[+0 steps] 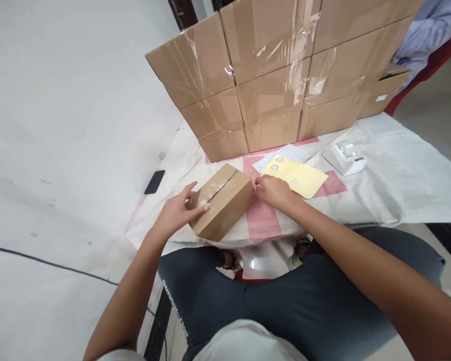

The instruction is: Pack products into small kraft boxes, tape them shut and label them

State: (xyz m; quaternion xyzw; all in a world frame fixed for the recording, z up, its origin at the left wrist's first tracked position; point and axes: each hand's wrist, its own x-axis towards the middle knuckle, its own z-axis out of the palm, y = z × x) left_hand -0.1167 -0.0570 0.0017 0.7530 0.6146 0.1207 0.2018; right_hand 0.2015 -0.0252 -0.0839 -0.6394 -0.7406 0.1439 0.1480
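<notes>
A small brown cardboard box (225, 205) lies tilted at an angle near the front edge of the cloth-covered table, with shiny clear tape over part of its top seam. My left hand (178, 210) grips the box's left end, thumb on the top and fingers spread over the far corner. At the right end of the box, my right hand (272, 190) is closed, its fingertips curled together by the corner. Whatever those fingertips hold, if anything, is hidden. Beside this hand lies a yellow sheet (300, 175) bearing a few small labels, partly over a white sheet of printed labels (298, 153).
Behind stands a wall of large taped cartons (270, 75). A white tape dispenser (345, 158) sits to the right, a black phone (155, 182) to the left by the white wall (67, 100). An open carton (385, 93) and a person's sleeve (432, 35) are at back right.
</notes>
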